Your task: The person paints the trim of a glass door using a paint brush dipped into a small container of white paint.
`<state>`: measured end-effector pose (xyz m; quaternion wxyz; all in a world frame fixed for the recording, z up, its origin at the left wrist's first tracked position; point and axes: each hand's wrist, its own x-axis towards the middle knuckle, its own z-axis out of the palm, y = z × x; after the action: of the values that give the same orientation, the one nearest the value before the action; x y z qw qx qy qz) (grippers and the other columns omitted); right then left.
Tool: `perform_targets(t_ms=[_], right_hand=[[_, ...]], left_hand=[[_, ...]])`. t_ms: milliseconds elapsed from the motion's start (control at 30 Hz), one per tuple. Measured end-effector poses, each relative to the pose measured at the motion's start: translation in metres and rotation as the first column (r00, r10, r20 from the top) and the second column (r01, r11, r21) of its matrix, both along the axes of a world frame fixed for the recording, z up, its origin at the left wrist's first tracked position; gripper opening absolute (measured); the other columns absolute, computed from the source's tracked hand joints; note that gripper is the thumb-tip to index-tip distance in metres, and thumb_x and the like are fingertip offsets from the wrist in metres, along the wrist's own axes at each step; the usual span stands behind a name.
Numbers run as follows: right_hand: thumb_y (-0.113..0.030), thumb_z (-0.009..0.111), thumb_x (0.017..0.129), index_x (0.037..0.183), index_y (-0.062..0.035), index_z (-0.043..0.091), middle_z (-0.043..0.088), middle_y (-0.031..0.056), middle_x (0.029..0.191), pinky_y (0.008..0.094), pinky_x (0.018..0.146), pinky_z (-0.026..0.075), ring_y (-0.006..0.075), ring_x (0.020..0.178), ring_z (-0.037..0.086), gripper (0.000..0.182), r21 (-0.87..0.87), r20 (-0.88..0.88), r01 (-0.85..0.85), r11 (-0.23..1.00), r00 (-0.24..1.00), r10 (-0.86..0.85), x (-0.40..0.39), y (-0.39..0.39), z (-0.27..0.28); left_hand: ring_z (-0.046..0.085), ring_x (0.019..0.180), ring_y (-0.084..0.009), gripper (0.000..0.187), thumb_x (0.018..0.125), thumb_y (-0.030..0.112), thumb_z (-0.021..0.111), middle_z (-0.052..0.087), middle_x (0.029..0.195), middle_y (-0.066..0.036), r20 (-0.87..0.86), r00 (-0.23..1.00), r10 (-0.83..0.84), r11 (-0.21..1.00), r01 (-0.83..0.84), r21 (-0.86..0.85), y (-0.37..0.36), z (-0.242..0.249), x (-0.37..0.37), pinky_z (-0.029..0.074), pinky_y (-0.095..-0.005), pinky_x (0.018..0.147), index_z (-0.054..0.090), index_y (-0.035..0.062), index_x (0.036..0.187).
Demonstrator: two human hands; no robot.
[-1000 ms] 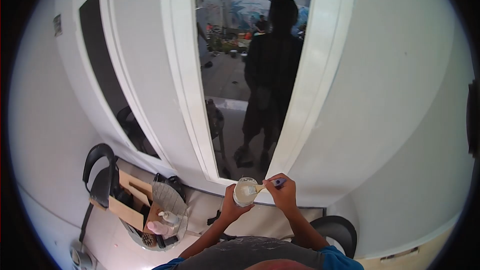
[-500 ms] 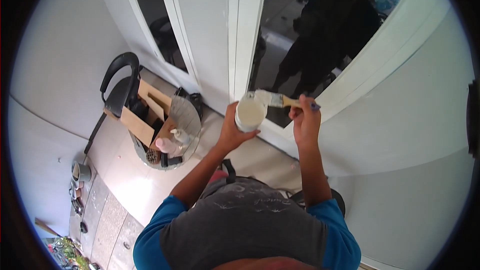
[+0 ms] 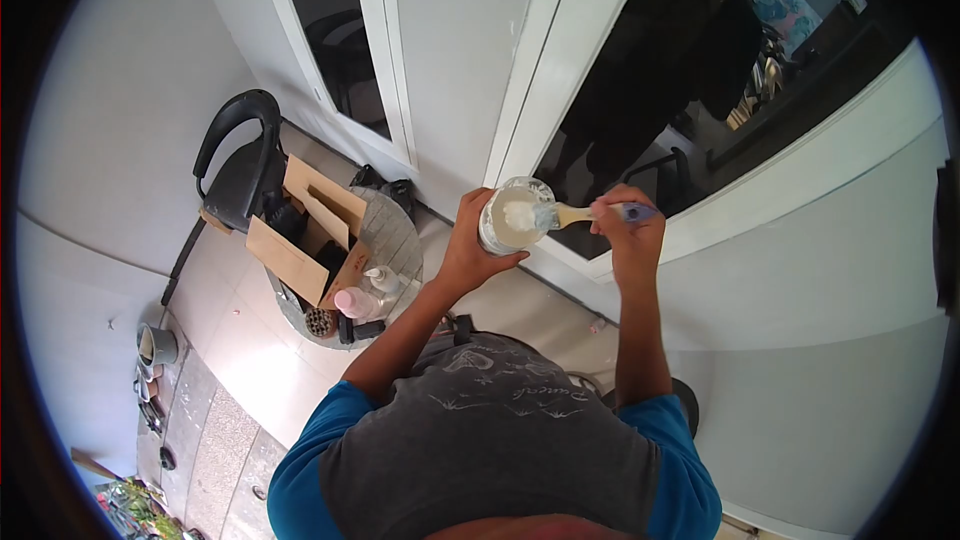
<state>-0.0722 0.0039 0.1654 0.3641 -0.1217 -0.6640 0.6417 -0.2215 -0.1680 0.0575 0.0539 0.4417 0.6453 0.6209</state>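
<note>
My left hand (image 3: 470,245) is wrapped round a white tub of paint (image 3: 497,232), its open top facing me and pale, creamy paint showing inside. In my right hand (image 3: 632,232) is a paintbrush (image 3: 575,216) with a light wooden handle that turns purple-grey at the end. The brush points left, and its paint-coated bristles are over the mouth of the tub, inside the rim in this view. Both hands are in front of my chest, near the white frame of a dark glass door (image 3: 600,155).
To the left, a round table (image 3: 400,240) carries an opened cardboard box (image 3: 285,258), a pink bottle (image 3: 355,303) and a white pump bottle (image 3: 383,280). Behind it stands a black chair (image 3: 240,175). A grey bucket (image 3: 160,345) sits at far left. Curved white wall (image 3: 800,340) rises on my right.
The brush has moved from across the tub's right rim to over its opening, bristles now inside the rim. The tub has shifted slightly right, and my view has turned a little.
</note>
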Motion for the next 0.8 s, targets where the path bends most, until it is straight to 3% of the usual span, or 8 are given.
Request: perform_targets(t_ms=[33,67,100,200,300,367,533,800], right_hand=[[-0.005,0.081,0.087,0.092,0.0000,0.069,0.065,0.0039,0.082,0.0250,0.064,0.048,0.0106,0.072,0.063,0.015,-0.010,0.009,0.009,1.000,1.000,-0.009,-0.008,-0.007,0.012],[-0.007,0.083,0.085,0.093,-0.0003,0.070,0.066,0.0051,0.082,0.0261,0.063,0.049,0.0122,0.070,0.064,0.017,0.273,0.113,-0.047,0.961,0.993,0.017,-0.017,-0.014,0.026],[-0.008,0.085,0.083,0.095,-0.0005,0.071,0.068,0.0063,0.082,0.0271,0.063,0.049,0.0138,0.068,0.064,0.020,0.524,0.222,-0.131,0.841,0.975,0.014,-0.027,-0.019,0.032],[-0.015,0.087,0.081,0.096,-0.0017,0.072,0.070,0.0094,0.084,0.0290,0.064,0.051,0.0188,0.068,0.066,0.025,0.627,0.209,-0.129,0.768,0.978,-0.006,-0.060,-0.032,0.027],[-0.018,0.087,0.080,0.096,-0.0037,0.073,0.071,0.0117,0.086,0.0312,0.066,0.052,0.0225,0.073,0.068,0.026,0.605,0.404,-0.217,0.766,0.913,-0.060,-0.080,-0.045,0.035],[-0.022,0.087,0.079,0.096,-0.0058,0.073,0.071,0.0098,0.086,0.0333,0.067,0.053,0.0228,0.074,0.068,0.027,0.629,0.411,-0.234,0.742,0.910,-0.062,-0.092,-0.048,0.034],[-0.026,0.087,0.079,0.096,-0.0093,0.075,0.067,0.0086,0.084,0.0365,0.065,0.053,0.0257,0.072,0.067,0.027,0.786,0.398,-0.289,0.547,0.913,-0.090,-0.119,-0.055,0.033],[-0.026,0.087,0.078,0.097,-0.0103,0.075,0.066,0.0086,0.083,0.0366,0.065,0.053,0.0260,0.072,0.067,0.028,0.780,0.434,-0.318,0.538,0.896,-0.099,-0.138,-0.063,0.030]], left_hand=[[0.048,0.131,-0.0389,0.095,0.061,0.012,0.095,0.047,0.138,-0.019,-0.034,0.999,-0.006,1.000,0.007,0.008,-0.002,-0.001,-0.009,0.041,-0.0449,0.111,0.046,0.0041,0.141],[0.047,0.132,-0.0392,0.093,0.060,0.011,0.094,0.047,0.138,-0.019,-0.068,0.998,-0.015,1.000,0.016,0.014,-0.004,-0.003,-0.017,0.041,-0.0452,0.112,0.047,0.0046,0.141],[0.047,0.132,-0.0392,0.093,0.060,0.011,0.094,0.047,0.138,-0.019,-0.058,0.998,-0.028,1.000,0.028,0.003,-0.006,-0.003,-0.024,0.041,-0.0452,0.112,0.047,0.0046,0.141],[0.049,0.131,-0.0387,0.093,0.061,0.009,0.093,0.047,0.138,-0.018,-0.106,0.994,-0.021,0.999,0.023,0.026,-0.011,-0.002,-0.042,0.043,-0.0444,0.111,0.047,0.0050,0.142],[0.049,0.129,-0.0373,0.098,0.059,0.015,0.096,0.049,0.136,-0.018,-0.081,0.997,-0.013,0.999,0.016,0.032,-0.014,-0.004,-0.055,0.043,-0.0454,0.108,0.045,0.0035,0.142],[0.049,0.129,-0.0370,0.098,0.059,0.014,0.096,0.049,0.136,-0.018,-0.087,0.996,-0.004,1.000,0.006,0.029,-0.019,-0.005,-0.063,0.043,-0.0454,0.107,0.045,0.0039,0.142],[0.048,0.129,-0.0365,0.096,0.060,0.014,0.095,0.049,0.135,-0.018,-0.097,0.994,0.056,0.998,-0.054,0.024,-0.028,-0.004,-0.080,0.043,-0.0452,0.107,0.045,0.0042,0.142],[0.049,0.130,-0.0380,0.098,0.059,0.010,0.094,0.046,0.140,-0.018,-0.080,0.992,0.093,0.995,-0.091,0.028,-0.037,-0.011,-0.093,0.045,-0.0455,0.108,0.044,0.0065,0.144]])
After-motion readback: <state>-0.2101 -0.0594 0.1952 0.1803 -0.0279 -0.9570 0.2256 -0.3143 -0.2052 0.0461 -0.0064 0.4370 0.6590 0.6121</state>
